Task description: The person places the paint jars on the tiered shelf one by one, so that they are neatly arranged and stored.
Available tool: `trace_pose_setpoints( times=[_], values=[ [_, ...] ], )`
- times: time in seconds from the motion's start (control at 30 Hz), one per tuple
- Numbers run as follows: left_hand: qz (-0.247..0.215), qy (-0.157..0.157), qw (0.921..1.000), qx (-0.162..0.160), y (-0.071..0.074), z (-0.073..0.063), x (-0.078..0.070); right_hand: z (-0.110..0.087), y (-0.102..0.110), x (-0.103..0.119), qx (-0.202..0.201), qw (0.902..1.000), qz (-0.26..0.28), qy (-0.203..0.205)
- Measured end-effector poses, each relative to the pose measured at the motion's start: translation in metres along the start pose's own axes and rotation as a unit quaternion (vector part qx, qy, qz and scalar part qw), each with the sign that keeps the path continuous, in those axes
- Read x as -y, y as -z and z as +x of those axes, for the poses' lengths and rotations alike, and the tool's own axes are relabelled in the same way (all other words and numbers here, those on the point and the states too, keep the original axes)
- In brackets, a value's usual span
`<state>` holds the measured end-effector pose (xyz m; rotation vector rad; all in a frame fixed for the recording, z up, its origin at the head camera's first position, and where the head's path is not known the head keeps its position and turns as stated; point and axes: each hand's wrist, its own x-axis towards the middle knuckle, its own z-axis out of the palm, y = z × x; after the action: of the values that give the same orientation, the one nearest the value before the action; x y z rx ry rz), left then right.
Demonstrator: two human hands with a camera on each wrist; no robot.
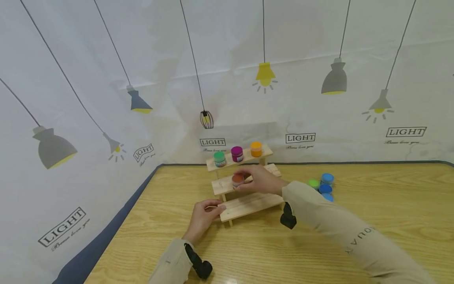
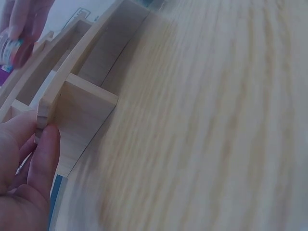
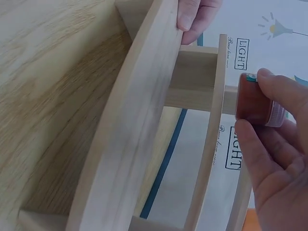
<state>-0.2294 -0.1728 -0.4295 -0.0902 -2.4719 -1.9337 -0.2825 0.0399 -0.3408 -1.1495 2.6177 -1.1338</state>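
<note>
A three-tier wooden stand stands on the table. My left hand pinches the left end of its lowest shelf between thumb and fingers, as the left wrist view shows up close. In my right hand is a small reddish-brown paint jar, gripped by its sides at the left part of the middle shelf. Along the top shelf sit a green jar, a purple jar and an orange jar.
To the right of the stand, a light green jar and several blue jars are grouped on the wooden table, partly behind my right sleeve. A white backdrop printed with lamps rises behind and at the left.
</note>
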Motion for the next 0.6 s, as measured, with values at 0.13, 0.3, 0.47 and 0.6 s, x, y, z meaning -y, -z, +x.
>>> trace_pose_setpoints(
  times=[0.13,0.3,0.47,0.6],
  values=[
    [0.002,0.000,1.0000,-0.003,0.001,0.001,0.000,0.012,-0.008,0.004,-0.011,0.9998,-0.013,0.007],
    [-0.001,0.000,1.0000,-0.001,0.001,0.001,0.001,0.022,-0.019,0.007,-0.017,0.9995,0.019,-0.017],
    [-0.002,-0.005,1.0000,0.003,0.000,0.001,0.001,0.027,-0.026,0.005,-0.015,0.9986,0.045,-0.022],
    [0.000,0.001,1.0000,-0.002,0.000,0.000,0.000,0.029,-0.028,0.002,-0.021,0.9986,0.046,-0.017]
  ],
)
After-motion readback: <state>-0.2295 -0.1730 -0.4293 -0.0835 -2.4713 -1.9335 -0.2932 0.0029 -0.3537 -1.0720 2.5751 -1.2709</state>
